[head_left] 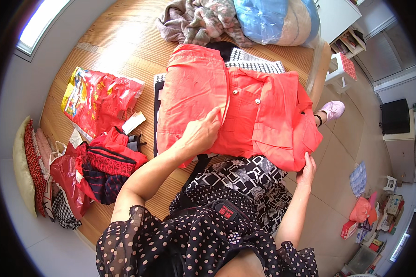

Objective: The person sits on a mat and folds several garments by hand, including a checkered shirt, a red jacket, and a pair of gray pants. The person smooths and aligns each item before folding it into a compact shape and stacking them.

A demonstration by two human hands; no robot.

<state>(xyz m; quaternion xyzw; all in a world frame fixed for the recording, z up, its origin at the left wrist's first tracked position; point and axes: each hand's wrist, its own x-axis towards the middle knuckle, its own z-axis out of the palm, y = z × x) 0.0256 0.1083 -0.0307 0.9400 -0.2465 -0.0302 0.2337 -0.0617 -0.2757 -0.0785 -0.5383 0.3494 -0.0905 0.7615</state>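
A coral-red jacket (194, 83) with pale buttons and a flap lies in front of me, partly folded, with one panel turned over on its left part. At the inner edge of that panel my left hand (201, 133) is closed on the cloth. My right hand (306, 170) grips the jacket's lower right corner, thumb on top; its other fingers are partly hidden below the cloth. Black-and-white checked garments (256, 66) lie flat beneath the jacket and show along its far edge. The jacket's right part reaches past the bed edge near my lap.
A red and yellow plastic bag (99, 99) and a heap of red and black clothes (111, 164) lie to the left, beside cushions (25, 166). At the far side are a grey patterned blanket (203, 21) and a blue bag (268, 21). A stool (339, 74) stands right.
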